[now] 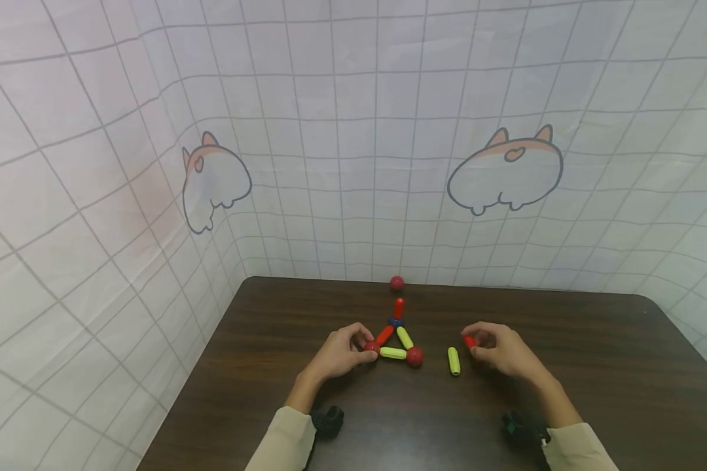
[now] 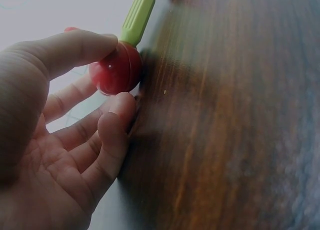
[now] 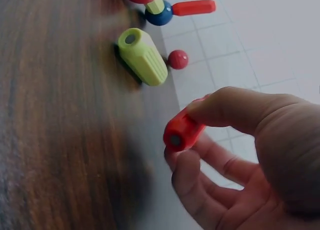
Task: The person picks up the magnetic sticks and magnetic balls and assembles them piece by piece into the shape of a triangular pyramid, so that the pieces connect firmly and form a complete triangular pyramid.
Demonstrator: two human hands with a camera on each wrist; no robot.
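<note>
Head view: likely mid-build, left hand pinches the triangle's ball; right of it, right hand pinches a stick, probably needing carrying closer.

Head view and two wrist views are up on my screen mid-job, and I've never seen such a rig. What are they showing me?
There is no machine: a person's left hand and right hand do the work, bare. The widest picture comes from a head-worn camera looking forward and down; the other two come from wrist cameras, each watching its own hand.

On the dark table lies a triangle of rods and balls, with a loose red ball behind it and a loose yellow-green rod to its right.

The left hand pinches the red corner ball; the right hand holds a separate red rod.
</note>
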